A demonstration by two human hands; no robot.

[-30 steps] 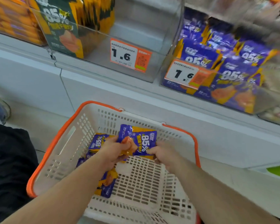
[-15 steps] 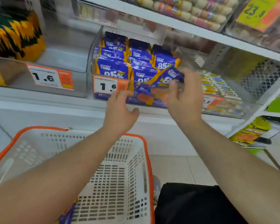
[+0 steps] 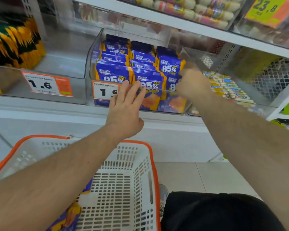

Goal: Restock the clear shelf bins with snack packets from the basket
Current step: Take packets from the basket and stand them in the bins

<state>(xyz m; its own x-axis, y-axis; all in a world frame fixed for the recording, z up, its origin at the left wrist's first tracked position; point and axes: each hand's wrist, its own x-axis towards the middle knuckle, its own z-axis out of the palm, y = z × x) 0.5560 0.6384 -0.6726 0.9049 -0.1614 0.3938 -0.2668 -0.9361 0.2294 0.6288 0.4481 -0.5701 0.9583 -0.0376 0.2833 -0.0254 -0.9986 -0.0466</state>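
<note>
**Both hands up at the purple bin**

The left hand (image 3: 123,105) is flat against the front wall of the clear bin (image 3: 97,52), fingers straight and spread, covering part of the 1.6 price tag (image 3: 104,90). The right hand (image 3: 190,84) reaches over the bin's right front corner, fingers curled around a purple snack packet (image 3: 171,68) standing at the right end of the rows. Purple packets fill the bin in three rows. Below, the white basket (image 3: 140,164) with its orange rim sits on the floor, more purple packets (image 3: 68,214) lying at its left side.
</note>
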